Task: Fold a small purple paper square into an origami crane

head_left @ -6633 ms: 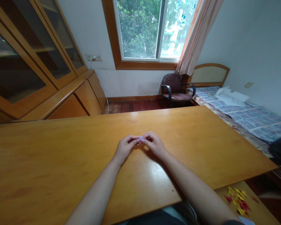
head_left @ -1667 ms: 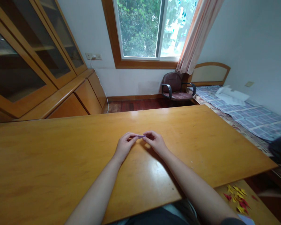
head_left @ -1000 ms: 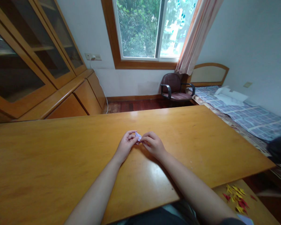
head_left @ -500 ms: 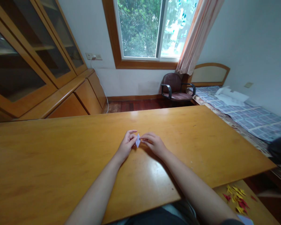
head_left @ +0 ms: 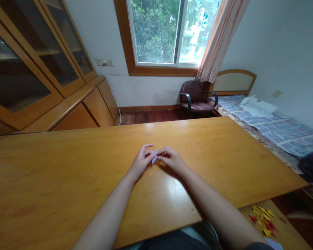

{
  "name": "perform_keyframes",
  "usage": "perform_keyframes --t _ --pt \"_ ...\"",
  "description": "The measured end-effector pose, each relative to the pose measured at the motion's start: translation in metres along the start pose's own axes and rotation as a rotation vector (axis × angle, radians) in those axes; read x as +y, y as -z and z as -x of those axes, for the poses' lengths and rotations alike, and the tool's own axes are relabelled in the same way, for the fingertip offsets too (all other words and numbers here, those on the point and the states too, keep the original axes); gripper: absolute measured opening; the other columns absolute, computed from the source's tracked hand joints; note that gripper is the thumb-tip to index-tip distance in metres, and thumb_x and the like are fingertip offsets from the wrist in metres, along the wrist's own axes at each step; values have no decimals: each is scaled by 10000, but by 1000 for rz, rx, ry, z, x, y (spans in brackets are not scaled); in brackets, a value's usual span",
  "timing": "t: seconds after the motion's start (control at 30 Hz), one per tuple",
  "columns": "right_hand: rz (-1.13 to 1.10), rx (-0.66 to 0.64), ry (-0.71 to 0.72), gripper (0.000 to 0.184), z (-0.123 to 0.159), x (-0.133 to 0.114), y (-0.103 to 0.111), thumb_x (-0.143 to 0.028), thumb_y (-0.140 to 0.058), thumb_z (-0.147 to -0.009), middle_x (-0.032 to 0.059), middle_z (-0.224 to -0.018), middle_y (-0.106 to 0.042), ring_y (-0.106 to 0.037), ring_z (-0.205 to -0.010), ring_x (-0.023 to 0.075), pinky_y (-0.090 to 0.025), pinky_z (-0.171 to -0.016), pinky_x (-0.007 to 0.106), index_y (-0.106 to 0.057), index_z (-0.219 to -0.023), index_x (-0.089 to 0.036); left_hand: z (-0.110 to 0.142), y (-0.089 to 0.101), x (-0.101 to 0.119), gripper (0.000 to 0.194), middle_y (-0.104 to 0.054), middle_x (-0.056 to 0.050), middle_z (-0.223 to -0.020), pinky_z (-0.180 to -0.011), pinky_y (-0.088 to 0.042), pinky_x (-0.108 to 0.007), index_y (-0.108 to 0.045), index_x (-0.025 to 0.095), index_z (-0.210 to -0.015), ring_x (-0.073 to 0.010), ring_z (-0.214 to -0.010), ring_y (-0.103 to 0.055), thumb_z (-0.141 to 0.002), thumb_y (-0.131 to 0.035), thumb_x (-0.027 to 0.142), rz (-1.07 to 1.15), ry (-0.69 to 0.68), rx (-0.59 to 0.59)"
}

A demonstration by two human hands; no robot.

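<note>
A small folded piece of lilac origami paper is held upright between my two hands, just over the wooden table. My left hand pinches its left side between thumb and bent fingers, with the index finger stretched out above it. From the other side, my right hand grips the paper's right edge between thumb and fingertips. Parts of the folds are covered by my fingers.
Several yellow and red folded paper pieces lie on a lower surface at the bottom right, near a pale lilac paper stack. Beyond the table stand an armchair, a bed and a glass-door cabinet.
The lilac paper has turned from lying flat and level between the fingertips to standing upright, now slightly tilted. My left index finger has lifted off it; both hands stay in the same place.
</note>
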State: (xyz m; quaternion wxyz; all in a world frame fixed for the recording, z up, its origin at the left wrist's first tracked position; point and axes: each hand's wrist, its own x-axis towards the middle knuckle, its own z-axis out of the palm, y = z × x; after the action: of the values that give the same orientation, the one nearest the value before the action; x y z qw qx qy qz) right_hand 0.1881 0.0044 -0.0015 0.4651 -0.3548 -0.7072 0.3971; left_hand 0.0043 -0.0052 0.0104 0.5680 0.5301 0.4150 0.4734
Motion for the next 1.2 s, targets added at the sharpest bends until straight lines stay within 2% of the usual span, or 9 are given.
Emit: perform_keyframes --t 0.33,0.53,0.73,0.83,0.93,1.2 --pt "-68 -9 -66 129 0 -5 0 -275 -699 -823 40 -931 -693 -650 -872 172 -521 -765 294 -716 -924 -196 -1 2 -3 489 -627 33 -728 -581 -397 -222 -509 192 -1198 -118 -617 -544 -788 -709 370 49 20 -5" --pt "-147 -16 -128 187 1 -3 -1 -301 -703 -822 48 -944 -696 -650 -879 175 -515 -778 303 -700 -974 -192 0 2 -4 537 -656 19 -755 -603 -420 -233 -483 178 -1225 -120 -612 -562 -784 -714 380 21 27 -9" --pt "-226 -2 -186 246 0 3 -3 -326 -712 -818 36 -920 -670 -632 -875 171 -498 -793 306 -654 -1020 -197 -2 3 -11 501 -661 21 -754 -625 -440 -239 -484 180 -1236 -125 -626 -579 -819 -679 377 -66 -26 -22" --pt "-248 17 -189 255 -1 5 -3 -349 -687 -842 23 -910 -648 -615 -854 156 -480 -780 297 -627 -1042 -201 -3 4 -14 497 -675 15 -765 -648 -455 -244 -478 186 -1246 -137 -659 -607 -825 -671 367 -123 -49 14" --pt "-272 19 -209 314 -2 7 -5 -346 -728 -801 10 -894 -641 -605 -820 150 -471 -748 286 -603 -1054 -207 -5 5 -15 486 -692 0 -782 -670 -466 -253 -486 180 -1235 -152 -695 -635 -826 -668 369 -183 -58 46" --pt "-319 32 -274 356 -4 13 -5 -355 -763 -744 -16 -795 -628 -562 -685 128 -433 -644 265 -589 -1014 -202 -6 6 -16 424 -679 10 -745 -703 -465 -257 -548 174 -1188 -151 -701 -624 -851 -635 416 -222 -80 49"
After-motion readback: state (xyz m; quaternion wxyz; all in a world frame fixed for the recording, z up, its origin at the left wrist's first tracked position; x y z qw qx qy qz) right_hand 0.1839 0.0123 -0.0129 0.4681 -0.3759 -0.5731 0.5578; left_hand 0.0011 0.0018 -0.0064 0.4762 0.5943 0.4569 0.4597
